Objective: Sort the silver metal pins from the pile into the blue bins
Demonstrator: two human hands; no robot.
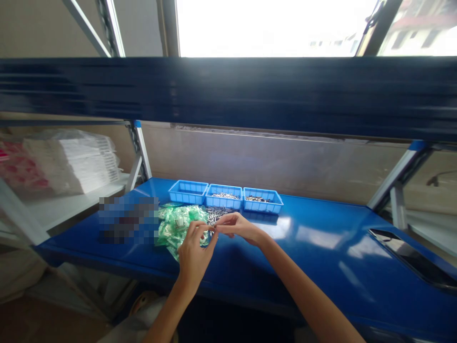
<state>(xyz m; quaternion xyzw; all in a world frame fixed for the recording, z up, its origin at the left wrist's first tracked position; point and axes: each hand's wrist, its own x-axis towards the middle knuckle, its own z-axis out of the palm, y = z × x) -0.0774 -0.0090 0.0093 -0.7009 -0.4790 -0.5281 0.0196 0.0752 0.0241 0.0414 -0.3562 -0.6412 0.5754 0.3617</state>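
Note:
My left hand (194,248) and my right hand (243,228) meet fingertip to fingertip over the front of the blue table. Both are closed in a pinch. Whatever lies between the fingertips is too small to make out. Just behind the fingers spreads a heap of small metal pieces (217,213), which look like screws or nails. Beside my left hand lies a pile of green-tinted clear plastic bags (167,227), partly hidden by that hand.
Behind the heap stand three light blue bins: a left bin (188,191) and, holding small metal pieces, a middle bin (223,202) and a right bin (263,206). A phone-like black device (410,255) lies at right. A blue shelf beam (228,93) crosses above.

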